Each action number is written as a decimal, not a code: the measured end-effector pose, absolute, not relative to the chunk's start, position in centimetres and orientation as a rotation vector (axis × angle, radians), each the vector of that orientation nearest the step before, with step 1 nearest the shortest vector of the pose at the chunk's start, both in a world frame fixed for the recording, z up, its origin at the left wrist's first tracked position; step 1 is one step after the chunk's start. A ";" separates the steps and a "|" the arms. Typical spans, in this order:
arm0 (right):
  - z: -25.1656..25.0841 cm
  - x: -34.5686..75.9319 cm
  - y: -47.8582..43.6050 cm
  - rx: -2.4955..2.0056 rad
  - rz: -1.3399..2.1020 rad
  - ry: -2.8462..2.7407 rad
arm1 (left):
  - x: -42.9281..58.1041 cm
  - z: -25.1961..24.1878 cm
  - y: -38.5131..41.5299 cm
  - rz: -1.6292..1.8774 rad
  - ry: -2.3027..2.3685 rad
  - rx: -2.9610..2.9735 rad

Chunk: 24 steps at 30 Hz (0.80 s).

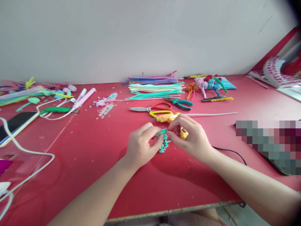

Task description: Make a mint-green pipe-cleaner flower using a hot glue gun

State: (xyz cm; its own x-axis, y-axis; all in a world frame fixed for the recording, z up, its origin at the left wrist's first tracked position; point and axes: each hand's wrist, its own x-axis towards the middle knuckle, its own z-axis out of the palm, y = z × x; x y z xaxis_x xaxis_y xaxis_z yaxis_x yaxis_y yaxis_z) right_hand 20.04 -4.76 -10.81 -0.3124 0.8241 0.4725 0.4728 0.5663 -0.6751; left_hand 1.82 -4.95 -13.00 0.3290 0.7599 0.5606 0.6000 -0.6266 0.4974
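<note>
Both of my hands meet over the middle of the red table [94, 157]. My left hand [141, 146] pinches one end of a teal pipe cleaner piece [162, 132], and my right hand [189, 136] pinches the other end. More short teal pieces [164, 145] lie on the table just below my fingers. A yellow glue gun [167, 117] lies right behind my right hand, its handle partly hidden by my fingers.
Scissors [145, 109] and teal-handled pliers [181, 103] lie behind the glue gun. A stack of pipe cleaners [155, 88] sits by the wall, with finished pipe cleaner flowers [207, 84] to its right. A phone [14, 125], white cables [30, 157] and a pink tool [82, 98] are at left.
</note>
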 end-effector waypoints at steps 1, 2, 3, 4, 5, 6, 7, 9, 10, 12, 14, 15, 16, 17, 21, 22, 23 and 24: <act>-10.9 20.0 -4.8 -1.042 0.534 -1.974 | 1.8 -13.0 -4.9 1.175 1.248 2.418; -10.9 20.1 -4.7 -1.045 0.537 -1.979 | 1.8 -13.0 -5.0 1.169 1.257 2.437; -11.0 20.0 -4.7 -1.046 0.540 -1.981 | 1.8 -13.1 -5.0 1.164 1.264 2.450; -11.0 20.0 -4.7 -1.048 0.542 -1.982 | 1.8 -13.1 -5.0 1.160 1.269 2.458; -11.1 20.0 -4.7 -1.049 0.544 -1.981 | 1.8 -13.2 -5.0 1.157 1.271 2.463; -11.1 20.1 -4.7 -1.048 0.546 -1.983 | 1.8 -13.2 -5.0 1.156 1.270 2.466; -11.2 20.1 -4.7 -1.047 0.547 -1.984 | 1.9 -13.2 -5.0 1.160 1.271 2.467; -11.2 20.1 -4.7 -1.048 0.551 -1.984 | 1.9 -13.2 -5.1 1.169 1.275 2.469; -11.2 20.1 -4.7 -1.051 0.552 -1.982 | 1.9 -13.2 -5.1 1.171 1.278 2.470; -11.1 20.1 -4.7 -1.057 0.552 -1.978 | 1.9 -13.1 -5.1 1.172 1.283 2.471; -11.0 20.0 -4.8 -1.068 0.550 -1.975 | 2.0 -13.0 -5.1 1.172 1.285 2.474; -11.0 20.0 -4.8 -1.075 0.549 -1.972 | 2.0 -13.0 -5.1 1.176 1.284 2.475; -11.0 20.0 -4.8 -1.082 0.551 -1.969 | 2.0 -13.0 -5.1 1.178 1.281 2.477; -11.0 20.0 -4.8 -1.090 0.555 -1.968 | 2.0 -13.0 -5.1 1.181 1.279 2.478; -11.1 20.0 -4.7 -1.097 0.563 -1.975 | 2.0 -13.2 -5.1 1.182 1.280 2.482; -11.1 20.0 -4.7 -1.094 0.563 -1.974 | 2.0 -13.2 -5.1 1.183 1.281 2.483; -11.1 20.0 -4.7 -1.094 0.562 -1.971 | 2.0 -13.2 -5.2 1.185 1.281 2.485; -11.1 20.0 -4.7 -1.095 0.563 -1.968 | 2.0 -13.2 -5.2 1.187 1.279 2.485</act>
